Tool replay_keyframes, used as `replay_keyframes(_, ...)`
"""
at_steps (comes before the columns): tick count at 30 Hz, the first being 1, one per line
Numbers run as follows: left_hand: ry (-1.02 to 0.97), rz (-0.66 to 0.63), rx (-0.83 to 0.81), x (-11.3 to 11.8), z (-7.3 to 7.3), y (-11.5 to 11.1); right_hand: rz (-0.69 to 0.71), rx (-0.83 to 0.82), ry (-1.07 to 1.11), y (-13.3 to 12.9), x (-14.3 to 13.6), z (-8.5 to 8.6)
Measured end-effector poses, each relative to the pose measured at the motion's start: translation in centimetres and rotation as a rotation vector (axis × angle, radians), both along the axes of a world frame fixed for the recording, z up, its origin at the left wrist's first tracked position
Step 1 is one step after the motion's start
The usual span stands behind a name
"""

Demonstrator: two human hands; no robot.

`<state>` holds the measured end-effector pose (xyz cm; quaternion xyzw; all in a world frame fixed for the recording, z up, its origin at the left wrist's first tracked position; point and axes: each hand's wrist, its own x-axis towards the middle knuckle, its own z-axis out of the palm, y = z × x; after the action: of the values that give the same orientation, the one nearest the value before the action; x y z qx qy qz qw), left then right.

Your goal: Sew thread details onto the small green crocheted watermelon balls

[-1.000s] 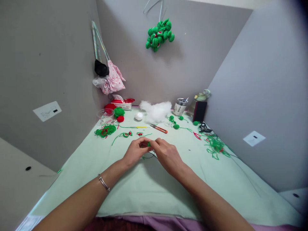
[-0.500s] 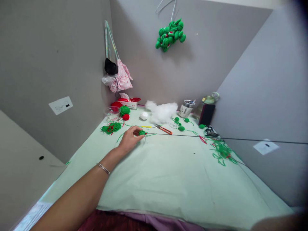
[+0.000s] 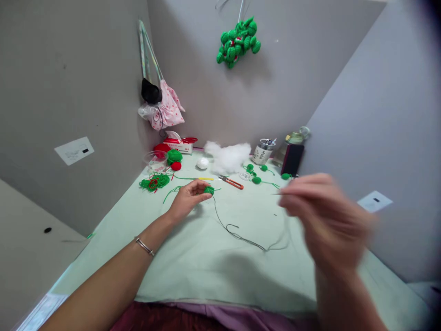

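Note:
Between the thumb and fingers of my left hand point(image 3: 189, 198) is a small green crocheted piece point(image 3: 208, 190). A dark thread point(image 3: 237, 236) runs from it, slack, in a loose curve over the cloth towards the right. My right hand point(image 3: 324, 218), smeared by motion, is raised at the right with thumb and fingers pinched together. A thin sewing needle point(image 3: 276, 194) sticks out of that pinch, pointing left at the green piece but well apart from it. Beyond my left hand lie a yellow-handled crochet hook point(image 3: 206, 179) and orange thread snips point(image 3: 231, 182).
White stuffing point(image 3: 229, 158), a white ball point(image 3: 202, 163) and a pen tin point(image 3: 262, 151) stand along the back. Green yarn scraps point(image 3: 154, 182) and a clear tub point(image 3: 155, 162) are at left. Small green crocheted balls point(image 3: 256, 180) lie right of the snips. A phone point(image 3: 292, 159) leans at the right.
My right hand has come in from the right edge with the needle. The thread, stretched taut to the right before, now hangs slack on the cloth. My left hand still holds the green piece.

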<state>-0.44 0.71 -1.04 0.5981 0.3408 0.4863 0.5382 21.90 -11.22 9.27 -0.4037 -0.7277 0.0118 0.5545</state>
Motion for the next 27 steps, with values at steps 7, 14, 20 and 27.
replay_keyframes(7,0.034,-0.057,0.019,0.8,1.1,-1.5,-0.073,-0.081,-0.384,4.9,-2.3,-5.5)
replay_keyframes(14,0.038,-0.074,0.024,0.9,1.2,-1.7,-0.157,-0.026,-0.491,4.9,-2.1,-6.5)
replay_keyframes(20,0.055,-0.094,0.056,0.9,0.8,-1.6,-0.115,-0.079,-0.485,5.0,-2.0,-6.7)
replay_keyframes(27,0.04,-0.163,0.014,0.9,0.8,-1.7,0.042,-0.29,-0.295,5.2,-1.4,-6.4)
